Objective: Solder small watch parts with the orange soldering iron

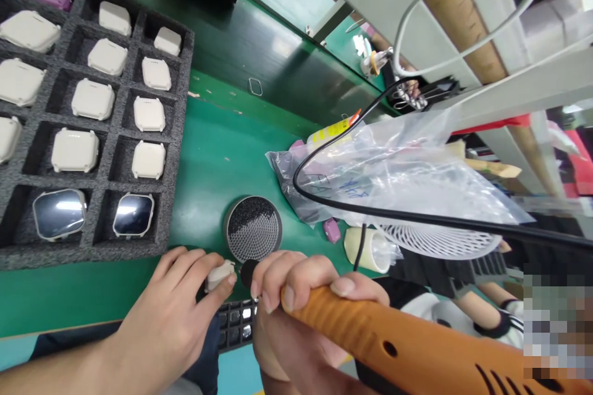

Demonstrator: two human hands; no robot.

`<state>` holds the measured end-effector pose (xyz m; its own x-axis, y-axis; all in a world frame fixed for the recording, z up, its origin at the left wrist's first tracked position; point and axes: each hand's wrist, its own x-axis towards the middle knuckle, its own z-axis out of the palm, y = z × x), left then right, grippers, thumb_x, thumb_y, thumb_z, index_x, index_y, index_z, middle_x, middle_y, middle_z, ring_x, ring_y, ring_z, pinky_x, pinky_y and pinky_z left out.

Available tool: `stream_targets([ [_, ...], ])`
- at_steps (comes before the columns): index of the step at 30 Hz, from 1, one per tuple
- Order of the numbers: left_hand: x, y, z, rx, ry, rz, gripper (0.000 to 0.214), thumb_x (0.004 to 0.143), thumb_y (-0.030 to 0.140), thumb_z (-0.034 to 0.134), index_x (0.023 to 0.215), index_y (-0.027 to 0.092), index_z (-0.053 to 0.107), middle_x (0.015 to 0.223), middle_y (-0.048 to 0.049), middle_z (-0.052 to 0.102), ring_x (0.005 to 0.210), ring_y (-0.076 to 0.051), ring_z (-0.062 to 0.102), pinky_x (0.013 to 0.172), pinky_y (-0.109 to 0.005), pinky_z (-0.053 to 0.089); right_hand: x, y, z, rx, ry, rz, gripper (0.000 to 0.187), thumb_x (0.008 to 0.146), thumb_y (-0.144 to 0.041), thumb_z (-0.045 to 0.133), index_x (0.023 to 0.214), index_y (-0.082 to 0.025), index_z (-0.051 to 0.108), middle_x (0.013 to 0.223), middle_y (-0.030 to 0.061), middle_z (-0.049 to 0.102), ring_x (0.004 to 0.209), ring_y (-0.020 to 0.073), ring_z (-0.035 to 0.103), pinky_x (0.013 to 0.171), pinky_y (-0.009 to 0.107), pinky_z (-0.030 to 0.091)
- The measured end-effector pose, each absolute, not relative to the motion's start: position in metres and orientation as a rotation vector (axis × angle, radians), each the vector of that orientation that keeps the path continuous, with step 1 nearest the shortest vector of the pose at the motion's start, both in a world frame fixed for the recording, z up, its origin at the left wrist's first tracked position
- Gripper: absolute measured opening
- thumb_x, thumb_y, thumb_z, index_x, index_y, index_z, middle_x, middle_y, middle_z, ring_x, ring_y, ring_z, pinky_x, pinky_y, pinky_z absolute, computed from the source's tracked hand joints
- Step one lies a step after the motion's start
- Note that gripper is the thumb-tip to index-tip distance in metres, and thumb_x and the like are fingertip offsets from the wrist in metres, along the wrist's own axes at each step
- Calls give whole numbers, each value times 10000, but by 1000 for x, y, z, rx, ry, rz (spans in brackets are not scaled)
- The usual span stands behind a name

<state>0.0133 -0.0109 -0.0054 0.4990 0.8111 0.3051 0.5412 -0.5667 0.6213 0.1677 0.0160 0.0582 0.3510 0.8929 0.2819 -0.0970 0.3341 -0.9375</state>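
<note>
Between its thumb and fingers, my left hand [173, 308] pinches a white smartwatch case [219, 276] near the front edge of the green bench. Wrapped around an orange electric screwdriver [393, 333] is my right hand [301, 302]. The screwdriver's black nose [248, 273] points left, close to the watch case; whether its bit touches the case I cannot see. Just beyond both hands stands a round dish [253, 228] with a perforated top and many tiny black screws on it. To the left, a grey foam tray [178, 105] holds several white watch cases [74, 150] in its compartments.
A black cable [333, 202] loops over a clear plastic bag [393, 166]. A small purple case [332, 230], a roll of tape [365, 249] and a white fan grille [440, 231] lie to the right. Another person's arm [484, 308] shows at far right.
</note>
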Motion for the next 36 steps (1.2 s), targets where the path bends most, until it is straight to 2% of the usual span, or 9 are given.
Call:
stream_targets([
  [3, 14, -11, -5, 2286, 1116, 815, 383, 960, 35, 519, 1253, 168, 725, 1270, -137, 654, 1162, -306, 555, 1053, -530, 401, 170, 13, 54, -1038, -1007, 833, 476, 964, -736, 529, 1153, -302, 586, 768, -47, 573, 561, 162, 592, 511, 389, 513],
  [8, 15, -11, -4, 2294, 1150, 827, 378, 964, 56, 503, 1234, 192, 730, 1247, -122, 669, 1152, -297, 554, 1051, -518, 406, 169, 12, 50, -1017, -1018, 819, 477, 994, -719, 477, 1171, -292, 591, 772, -41, 573, 556, 166, 590, 509, 398, 520],
  [13, 16, -9, -2, 2298, 1166, 833, 364, 959, 51, 511, 1215, 186, 732, 1220, -123, 677, 1137, -300, 549, 1043, -511, 404, 159, 11, 52, -1061, -1053, 779, 199, 1068, -379, 433, 1180, -339, 593, 733, -53, 555, 549, 170, 570, 501, 393, 520],
  [18, 17, -9, -3, 2298, 1162, 829, 367, 951, 54, 524, 1228, 183, 727, 1206, -124, 675, 1130, -309, 545, 1042, -518, 408, 157, 13, 52, -1067, -1082, 784, 409, 978, -691, 516, 1176, -345, 609, 715, -59, 545, 524, 161, 552, 468, 395, 519],
  [22, 17, -10, -3, 2295, 1177, 827, 355, 953, 68, 526, 1220, 190, 725, 1190, -115, 678, 1122, -304, 551, 1046, -516, 414, 169, 18, 49, -1035, -1133, 827, 227, 1031, -532, 511, 1135, -352, 605, 668, -77, 543, 481, 159, 570, 457, 371, 513],
  [26, 16, -11, -3, 2299, 1174, 825, 373, 944, 60, 525, 1234, 186, 723, 1198, -120, 673, 1123, -306, 551, 1054, -518, 409, 173, 20, 52, -1006, -1105, 869, 402, 985, -661, 540, 1144, -302, 623, 715, -46, 597, 509, 179, 590, 458, 405, 524],
  [30, 16, -11, -4, 2301, 1166, 808, 369, 950, 60, 526, 1237, 182, 723, 1217, -120, 668, 1140, -310, 545, 1064, -514, 393, 172, 19, 51, -999, -1104, 891, 197, 1059, -345, 454, 1157, -300, 619, 720, -52, 596, 525, 159, 602, 492, 379, 540],
  [34, 17, -11, -5, 2287, 1174, 812, 351, 987, 98, 493, 1228, 186, 732, 1227, -111, 675, 1148, -309, 550, 1074, -508, 376, 182, 22, 47, -914, -1172, 945, 295, 1051, -508, 439, 1187, -313, 614, 742, -48, 633, 528, 162, 631, 487, 385, 571],
  [36, 17, -11, -5, 2286, 1182, 817, 354, 1013, 129, 463, 1227, 189, 738, 1219, -112, 682, 1142, -312, 554, 1069, -507, 370, 190, 28, 46, -871, -1253, 1038, 258, 1049, -471, 427, 1154, -345, 626, 745, -44, 665, 525, 172, 652, 478, 377, 577],
])
